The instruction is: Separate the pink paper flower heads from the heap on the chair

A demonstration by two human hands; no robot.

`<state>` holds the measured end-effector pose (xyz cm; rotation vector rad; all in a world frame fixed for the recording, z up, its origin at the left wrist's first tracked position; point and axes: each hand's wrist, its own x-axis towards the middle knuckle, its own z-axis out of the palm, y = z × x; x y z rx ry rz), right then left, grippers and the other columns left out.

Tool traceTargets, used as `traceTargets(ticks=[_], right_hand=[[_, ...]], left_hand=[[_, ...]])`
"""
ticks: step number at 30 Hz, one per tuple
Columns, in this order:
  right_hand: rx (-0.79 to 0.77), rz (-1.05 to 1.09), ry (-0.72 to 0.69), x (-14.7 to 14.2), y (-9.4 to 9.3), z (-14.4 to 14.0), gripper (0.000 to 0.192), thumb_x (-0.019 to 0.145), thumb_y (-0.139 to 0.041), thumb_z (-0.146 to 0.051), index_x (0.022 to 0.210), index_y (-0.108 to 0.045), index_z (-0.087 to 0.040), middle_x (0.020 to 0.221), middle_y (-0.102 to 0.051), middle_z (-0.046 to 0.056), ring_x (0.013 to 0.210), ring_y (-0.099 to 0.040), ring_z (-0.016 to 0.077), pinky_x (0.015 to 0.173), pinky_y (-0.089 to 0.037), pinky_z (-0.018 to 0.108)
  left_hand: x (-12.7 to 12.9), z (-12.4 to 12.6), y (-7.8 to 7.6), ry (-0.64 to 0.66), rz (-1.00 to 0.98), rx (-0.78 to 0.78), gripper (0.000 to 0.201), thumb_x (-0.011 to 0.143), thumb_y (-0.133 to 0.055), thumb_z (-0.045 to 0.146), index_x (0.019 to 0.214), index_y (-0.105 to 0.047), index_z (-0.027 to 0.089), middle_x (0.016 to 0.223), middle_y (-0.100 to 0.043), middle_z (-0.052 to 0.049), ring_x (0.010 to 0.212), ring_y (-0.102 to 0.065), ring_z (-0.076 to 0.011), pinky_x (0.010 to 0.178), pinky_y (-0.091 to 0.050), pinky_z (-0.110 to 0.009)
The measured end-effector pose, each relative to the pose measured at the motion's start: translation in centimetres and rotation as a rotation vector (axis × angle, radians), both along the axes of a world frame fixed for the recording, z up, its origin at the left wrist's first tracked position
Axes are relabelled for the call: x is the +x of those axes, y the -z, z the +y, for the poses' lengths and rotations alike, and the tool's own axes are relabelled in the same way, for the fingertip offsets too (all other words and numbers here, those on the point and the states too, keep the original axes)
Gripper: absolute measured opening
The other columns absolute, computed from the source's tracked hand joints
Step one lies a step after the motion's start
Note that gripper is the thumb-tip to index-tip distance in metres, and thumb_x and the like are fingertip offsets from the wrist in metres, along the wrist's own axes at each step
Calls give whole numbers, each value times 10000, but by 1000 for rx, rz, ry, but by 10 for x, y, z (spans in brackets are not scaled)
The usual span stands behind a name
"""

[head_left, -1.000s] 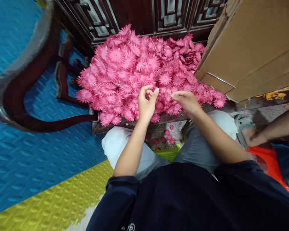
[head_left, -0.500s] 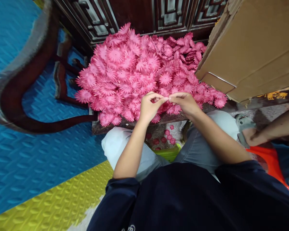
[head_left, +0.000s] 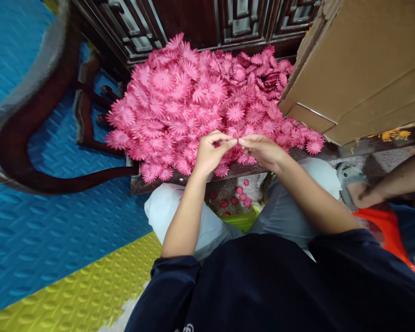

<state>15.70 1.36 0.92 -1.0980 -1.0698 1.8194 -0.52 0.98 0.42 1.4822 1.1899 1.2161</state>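
Speckled floor (head_left: 255, 186) shows between our knees (head_left: 159, 206), with some small pink flowers (head_left: 239, 189) scattered on it. Beyond that runs the front edge of a dark wooden table (head_left: 238, 171), and above it our hands nearly meet. Our left hand (head_left: 206, 153) has thumb and forefinger pinched together; our right hand (head_left: 267, 153) is pinched likewise, its tips just beside the left's — whether anything sits between the fingers, we cannot tell. Behind them the flower pile (head_left: 183, 103), pink and loosely heaped, spreads across the table. Left of it curves a wooden armrest (head_left: 7, 152); on our right stands a cardboard box (head_left: 370, 69). Farthest back — a dark lattice panel (head_left: 183, 23).
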Motion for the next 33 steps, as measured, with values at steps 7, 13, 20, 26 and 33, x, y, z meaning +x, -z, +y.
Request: traceTargets(ticks=[7, 13, 20, 26, 33], right_hand=[[124, -133, 61, 0, -2, 1, 201, 592, -711, -374, 659, -668, -190, 635, -608, -25, 598, -488, 89, 605, -383, 249], [231, -272, 165, -5, -5, -1, 204, 621, -667, -399, 598, -644, -198, 614, -610, -20, 606, -496, 103, 622, -396, 268], [204, -235, 242, -4, -2, 0, 147, 628, -656, -338, 609, -645, -193, 622, -596, -23, 594, -491, 96, 612, -399, 261], [203, -230, 312, -5, 3, 0, 141, 617, -651, -335, 617, -644, -194, 686, -633, -11, 621, -505, 102, 604, -403, 255], [174, -253, 393, -5, 10, 4, 104, 648, -589, -286, 668, -639, -197, 679, -616, -14, 573, -472, 95, 607, -400, 267]], left_hand=[[-1, 1, 5, -24, 78, 25, 170, 692, -666, 339, 666, -646, 172, 655, -580, -1, 634, -507, -114, 647, -408, -257], [1, -1, 2, -47, 146, 49, 129, 708, -634, 280, 634, -628, 174, 640, -574, 5, 617, -500, -114, 651, -410, -261], [0, -2, 0, -41, 174, 28, 145, 723, -627, 306, 662, -653, 178, 660, -594, -2, 635, -515, -123, 663, -408, -270], [-1, -1, 2, -86, 180, 49, 164, 755, -602, 312, 661, -620, 179, 662, -557, -7, 655, -497, -129, 667, -391, -262], [1, 0, 6, -313, 132, 113, 160, 766, -601, 299, 654, -582, 186, 650, -489, 1, 639, -457, -126, 645, -365, -253]])
